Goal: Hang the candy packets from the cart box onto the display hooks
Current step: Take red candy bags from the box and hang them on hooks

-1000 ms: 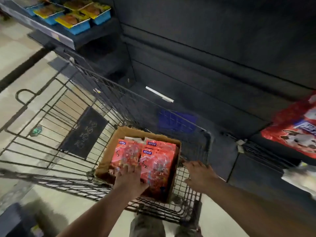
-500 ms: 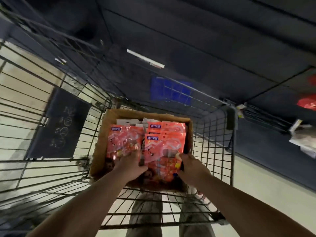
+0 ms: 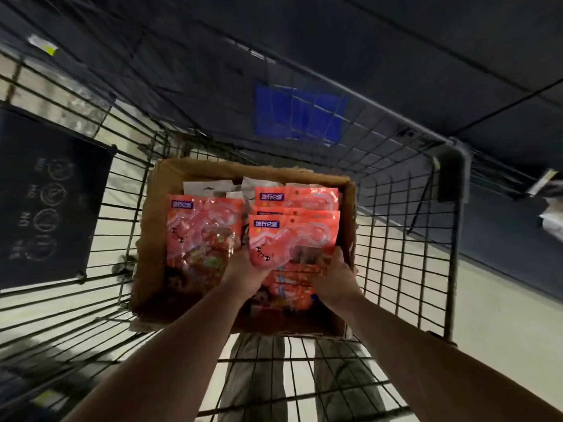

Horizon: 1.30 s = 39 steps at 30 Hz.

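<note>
The left hand [image 3: 243, 269] grips the front packet [image 3: 292, 239] at its lower left corner. The right hand [image 3: 333, 278] holds the lower right edge of the same packet, with its fingers curled round it. This packet is orange-red and glossy, with a small blue label at the top left, a cartoon face and a clear window. It stands upright in the right row of candy packets [image 3: 201, 239], which fill a brown cardboard box [image 3: 149, 239] in two rows. The box sits in the near part of a wire cart [image 3: 396, 239]. A black sign [image 3: 51, 202] hangs on the left side of the cart. Under the wire is a pale floor [image 3: 487, 315], and on the far side is dark shelving [image 3: 365, 41].
</note>
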{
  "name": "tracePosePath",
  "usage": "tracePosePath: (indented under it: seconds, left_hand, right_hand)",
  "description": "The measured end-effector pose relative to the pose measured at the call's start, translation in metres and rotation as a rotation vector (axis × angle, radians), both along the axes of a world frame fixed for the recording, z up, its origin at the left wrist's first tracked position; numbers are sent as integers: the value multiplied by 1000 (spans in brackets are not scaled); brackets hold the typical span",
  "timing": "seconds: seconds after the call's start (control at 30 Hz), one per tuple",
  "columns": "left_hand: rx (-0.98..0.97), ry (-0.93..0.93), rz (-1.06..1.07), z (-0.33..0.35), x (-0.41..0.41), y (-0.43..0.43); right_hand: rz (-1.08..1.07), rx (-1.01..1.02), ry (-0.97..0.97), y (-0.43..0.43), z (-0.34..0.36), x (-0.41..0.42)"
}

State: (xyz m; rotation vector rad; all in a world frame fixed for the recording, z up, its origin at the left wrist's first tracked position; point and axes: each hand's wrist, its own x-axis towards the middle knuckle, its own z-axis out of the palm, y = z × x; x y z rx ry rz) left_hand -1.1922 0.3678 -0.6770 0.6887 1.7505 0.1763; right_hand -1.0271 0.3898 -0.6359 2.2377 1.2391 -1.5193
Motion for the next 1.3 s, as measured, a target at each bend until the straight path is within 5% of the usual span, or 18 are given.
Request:
tracePosePath:
  seconds: [0.47, 0.7, 1.07, 1.3]
  left_hand:
    - [-1, 190, 274, -10, -71, -12]
    - [-91, -13, 473, -4, -87, -19]
    - [10, -198, 365, -8, -78, -27]
    - [54, -225, 403, 26, -86, -24]
  right_hand:
    - [-85, -22, 8, 8, -20, 2]
    - [-68, -29, 22, 7, -34, 1]
    - [-301, -4, 303, -8, -40, -4]
    - [-376, 76, 309, 10, 5, -1]
